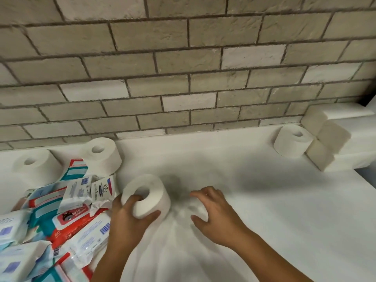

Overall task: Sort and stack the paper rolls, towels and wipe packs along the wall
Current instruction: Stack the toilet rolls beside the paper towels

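A heap of wipe packs (61, 220) is seen to the left of the left hand's fingers, its red, teal and white wrappers lying over one another. Beyond the heap, two paper rolls are stood on end at the foot of the brick wall (183, 78). The far-left roll (32, 165) is partly hidden by the packs, and the second roll (101, 155) is set up and to the left of the fingers.

The held roll (146, 196) is gripped by the left hand (130, 216). The fingers (132, 199) are curled over its edge into the core hole and the thumb is pressed against its outer side. It is tilted, with the hole turned toward the camera, just beside the heap, on or just above the white surface (264, 200) (contact with the surface cannot be made out).

To the right, near the held roll but apart from it, the right hand (215, 210) is held palm down over the surface. Its fingers are spread and loosely bent, and nothing is grasped by them. Whether the fingertips touch the surface cannot be told.

Well beyond those fingers and to their right, an upright roll (293, 141) is placed by the wall. It touches a stack of white paper goods (325, 137) (rolls or folded towels, it cannot be told).
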Tool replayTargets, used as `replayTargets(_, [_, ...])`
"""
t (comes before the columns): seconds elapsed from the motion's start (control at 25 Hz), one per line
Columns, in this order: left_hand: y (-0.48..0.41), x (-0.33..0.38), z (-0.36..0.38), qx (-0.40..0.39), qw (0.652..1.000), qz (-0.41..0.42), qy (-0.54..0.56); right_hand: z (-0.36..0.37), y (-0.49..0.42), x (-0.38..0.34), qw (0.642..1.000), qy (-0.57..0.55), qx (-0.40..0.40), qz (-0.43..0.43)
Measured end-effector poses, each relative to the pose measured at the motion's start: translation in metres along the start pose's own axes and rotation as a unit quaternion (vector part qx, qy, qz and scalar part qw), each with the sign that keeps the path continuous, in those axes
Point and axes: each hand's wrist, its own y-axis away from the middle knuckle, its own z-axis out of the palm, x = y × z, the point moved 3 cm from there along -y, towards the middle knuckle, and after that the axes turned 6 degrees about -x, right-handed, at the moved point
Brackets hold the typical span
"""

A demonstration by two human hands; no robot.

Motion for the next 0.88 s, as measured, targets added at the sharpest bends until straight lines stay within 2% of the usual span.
replayTargets(0.24, [0.002,0.024,-0.017,-0.117,0.987,0.111,0.030,0.016,-0.001,-0.050,1.000,-0.009,-0.029,-0.003])
replayTargets(0.4, [-0.003,0.033,-0.025,-0.182,0.971,0.155,0.018,0.021,-0.002,-0.068,0.999,-0.037,-0.012,0.011])
replayTargets(0.56, [-0.011,0.038,-0.040,-0.211,0.956,0.200,0.044,0.021,-0.003,-0.074,0.991,-0.130,0.013,0.035])
replayTargets(0.64, [-0.014,0.035,-0.045,-0.260,0.940,0.211,0.070,0.023,-0.004,-0.072,0.983,-0.174,0.018,0.051])
replayTargets(0.76, [-0.018,0.030,-0.055,-0.385,0.890,0.193,0.147,0.028,-0.006,-0.065,0.977,-0.196,0.018,0.080])
replayTargets(0.8, [-0.026,0.025,-0.059,-0.383,0.893,0.186,0.143,0.028,-0.007,-0.061,0.976,-0.196,0.023,0.091])
replayTargets(0.88, [-0.061,0.006,-0.064,-0.288,0.944,0.159,0.018,0.025,-0.008,-0.051,0.972,-0.199,0.047,0.113])
